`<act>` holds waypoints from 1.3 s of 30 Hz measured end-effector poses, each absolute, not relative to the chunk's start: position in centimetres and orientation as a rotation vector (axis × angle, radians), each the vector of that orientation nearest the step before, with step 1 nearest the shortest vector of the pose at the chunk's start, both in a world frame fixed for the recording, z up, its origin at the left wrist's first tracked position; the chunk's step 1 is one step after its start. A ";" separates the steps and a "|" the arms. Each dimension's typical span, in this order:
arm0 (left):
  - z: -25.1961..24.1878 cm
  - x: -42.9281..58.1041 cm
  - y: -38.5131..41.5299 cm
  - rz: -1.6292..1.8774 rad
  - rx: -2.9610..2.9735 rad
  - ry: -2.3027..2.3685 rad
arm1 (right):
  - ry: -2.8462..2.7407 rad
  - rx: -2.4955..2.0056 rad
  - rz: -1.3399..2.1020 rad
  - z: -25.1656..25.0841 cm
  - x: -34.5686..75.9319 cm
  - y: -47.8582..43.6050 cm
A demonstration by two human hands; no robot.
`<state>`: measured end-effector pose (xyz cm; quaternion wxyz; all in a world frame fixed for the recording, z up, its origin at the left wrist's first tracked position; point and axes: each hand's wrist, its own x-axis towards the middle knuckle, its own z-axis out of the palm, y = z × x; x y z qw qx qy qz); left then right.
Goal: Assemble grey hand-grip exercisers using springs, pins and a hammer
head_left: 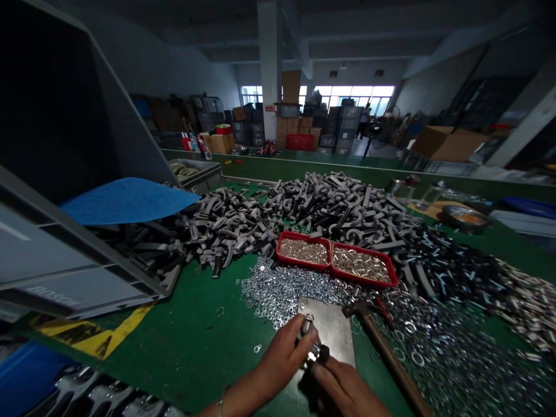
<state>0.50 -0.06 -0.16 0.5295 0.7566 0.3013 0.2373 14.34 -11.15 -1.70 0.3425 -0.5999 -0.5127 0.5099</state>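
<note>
My left hand and my right hand meet low in the view, together gripping a small steel bolt fitting with a dark piece at its lower end. Much of the fitting is hidden by my fingers. Beneath them lies a flat steel plate. A claw hammer with a wooden handle rests just right of the plate. Loose zinc washers spread across the green bench mat. Behind them stands a red two-compartment tray of small metal parts.
A large heap of grey-black clamp parts lies behind the tray. A tilted grey crate with a blue sheet looms at left. A blue bin of metal parts sits at lower left. A metal bowl and glass jars stand at right.
</note>
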 end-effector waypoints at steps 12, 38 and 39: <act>0.0 1.6 -0.3 0.619 1.478 0.803 | -1.864 -1.759 0.497 -0.2 16.8 -10.4; -0.3 1.2 0.3 0.683 1.687 0.747 | -1.240 -1.603 1.063 -0.5 15.2 -10.2; -0.1 1.4 0.3 0.717 1.713 0.680 | -1.182 -1.557 1.191 -0.4 15.2 -10.1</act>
